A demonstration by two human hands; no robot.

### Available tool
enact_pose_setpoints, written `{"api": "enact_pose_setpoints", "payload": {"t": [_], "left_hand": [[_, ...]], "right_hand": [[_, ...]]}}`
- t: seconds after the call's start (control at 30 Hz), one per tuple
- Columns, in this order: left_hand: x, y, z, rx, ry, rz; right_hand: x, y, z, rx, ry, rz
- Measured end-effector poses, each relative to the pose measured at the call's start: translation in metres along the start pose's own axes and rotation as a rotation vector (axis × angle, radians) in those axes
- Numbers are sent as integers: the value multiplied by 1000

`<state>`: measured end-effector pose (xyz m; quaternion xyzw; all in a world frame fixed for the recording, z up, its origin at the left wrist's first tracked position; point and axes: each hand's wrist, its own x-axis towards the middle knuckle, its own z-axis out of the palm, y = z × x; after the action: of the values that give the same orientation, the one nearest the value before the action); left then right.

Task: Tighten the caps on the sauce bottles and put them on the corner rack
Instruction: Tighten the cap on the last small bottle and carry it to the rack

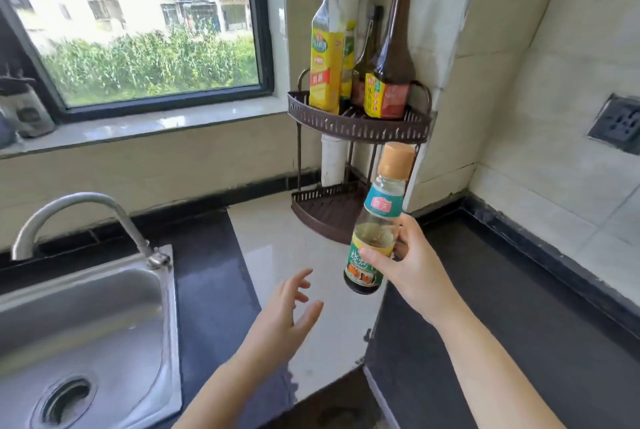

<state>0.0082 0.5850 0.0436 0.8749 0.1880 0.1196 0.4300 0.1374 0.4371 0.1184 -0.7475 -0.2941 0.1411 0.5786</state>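
My right hand (408, 265) grips the small, nearly empty clear sauce bottle with orange cap (377, 220) mid-body, likely light and slick, so I'd keep hold at the label; left hand (287, 314) spread, empty.

The right hand (412, 265) grips a small sauce bottle (375, 220), tilted, above the tabletop (277, 238) before the corner rack (360, 123). The left hand (287, 310) hovers spread nearby, empty. Two tall bottles (327, 47) stand on the rack's upper shelf.

Head view looks down, close, over counter (311, 255) toward corner rack (360, 123)
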Motion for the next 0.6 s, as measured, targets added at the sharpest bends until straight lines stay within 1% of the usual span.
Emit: {"api": "enact_pose_setpoints", "payload": {"t": [0.1,0.2,0.33,0.4,0.47,0.6], "left_hand": [[64,8,-25,5,-9,135],[132,24,-53,65,23,279],[215,48,-85,137,159,429],[249,55,-94,185,220,467],[275,55,-97,244,253,492],[302,43,-90,368,297,548]], "right_hand": [[51,-20,-5,-28,68,-44],[106,-48,-13,-86,134,-132],[182,-86,-19,-193,261,-249],[217,-99,-19,-250,317,-280],[245,-104,-16,-311,368,-276],[283,-92,-3,-394,444,-190]]}}
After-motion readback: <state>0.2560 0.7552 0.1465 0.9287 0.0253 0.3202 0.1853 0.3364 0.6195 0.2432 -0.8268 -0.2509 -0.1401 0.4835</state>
